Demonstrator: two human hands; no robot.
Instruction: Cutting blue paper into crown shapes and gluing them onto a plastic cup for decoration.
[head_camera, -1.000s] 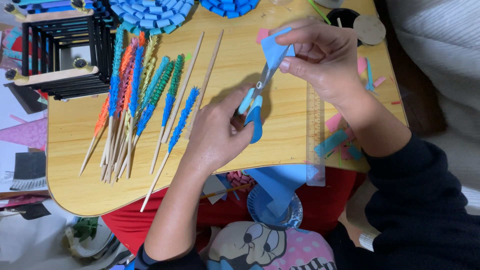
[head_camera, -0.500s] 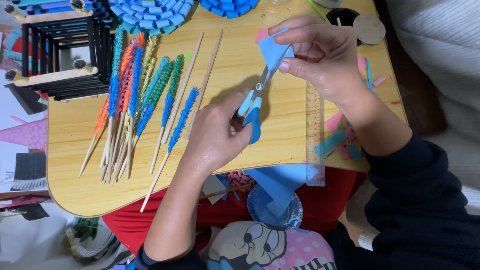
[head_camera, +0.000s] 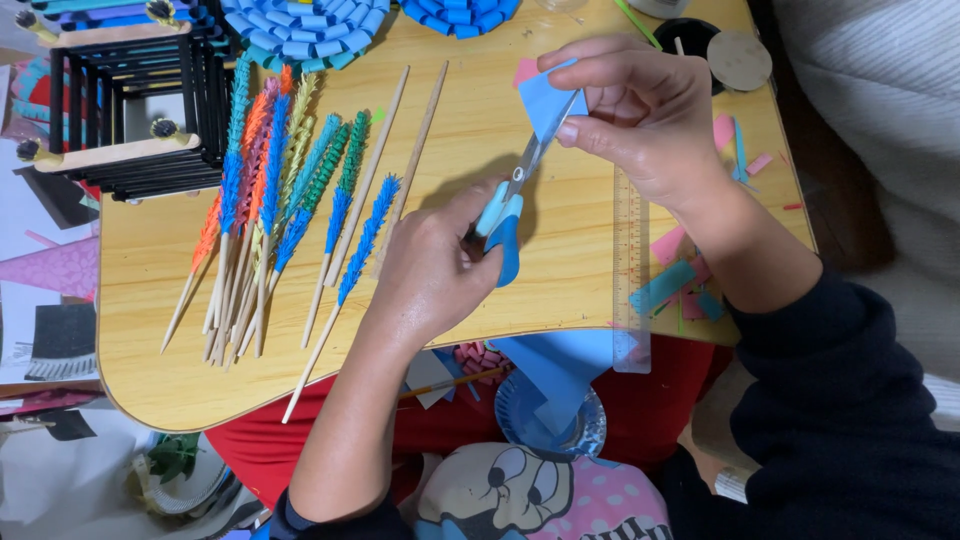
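Observation:
My left hand (head_camera: 430, 270) grips the blue handles of a pair of scissors (head_camera: 502, 225) over a wooden table (head_camera: 560, 290). The blades point up and to the right into a small piece of blue paper (head_camera: 543, 100). My right hand (head_camera: 650, 120) pinches that paper between thumb and fingers and holds it just above the tabletop. Both hands are close together near the table's middle right.
Several wooden sticks wrapped in coloured paper fringe (head_camera: 270, 200) lie to the left. A black stick frame (head_camera: 120, 110) and blue rolled-paper discs (head_camera: 300, 30) sit at the far edge. A clear ruler (head_camera: 630, 270), paper scraps (head_camera: 680, 280) and a blue sheet (head_camera: 560, 365) lie nearby.

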